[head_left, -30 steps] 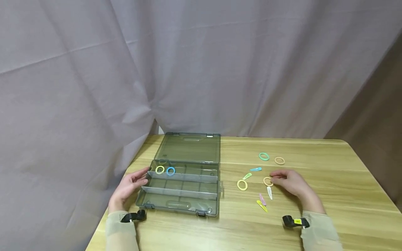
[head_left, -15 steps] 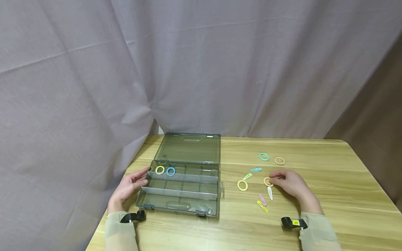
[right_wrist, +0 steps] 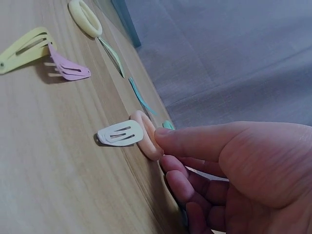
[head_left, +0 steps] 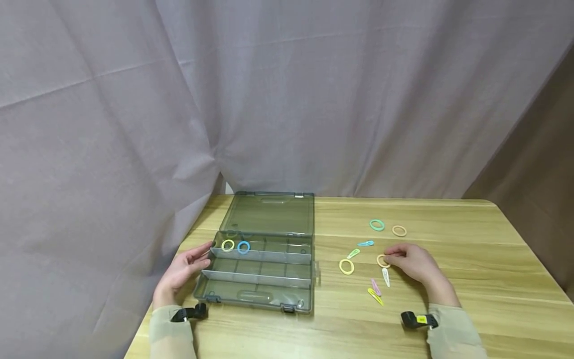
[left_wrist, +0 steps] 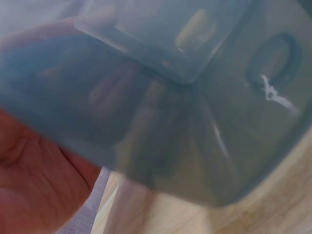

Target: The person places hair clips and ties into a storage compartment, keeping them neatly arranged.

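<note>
Nearest are the pale sleeves (head_left: 172,331), each with a black wrist camera (head_left: 196,312) strapped on. Beyond them on the wood-grained table (head_left: 341,324) lies the yellow clip (head_left: 375,296), with the pink clip (head_left: 376,287) beside its far end. The white clip (head_left: 386,277) comes next, its wide end at the near rim of a peach ring (right_wrist: 146,145); whether clip and ring touch is hard to tell. The right hand (head_left: 416,263) pinches that ring at its right side between thumb and fingertips, the ring low at the table. To the left, the left hand (head_left: 180,268) rests at the left wall of the grey see-through box (head_left: 251,264), thumb and fingers loosely extended rather than clenched. At about the same depth as the held ring, the yellow ring (head_left: 341,266) lies between box and right hand, the green clip (head_left: 354,254) just beyond it. In the box's back row sit a lime ring (head_left: 227,251) and a blue ring (head_left: 243,253), side by side. Farther off lie the blue clip (head_left: 365,243), a second peach ring (head_left: 400,235) and the green ring (head_left: 378,230). The lid (head_left: 271,214) lies folded back behind the box, and the grey curtain (head_left: 287,99) hangs behind the table.
</note>
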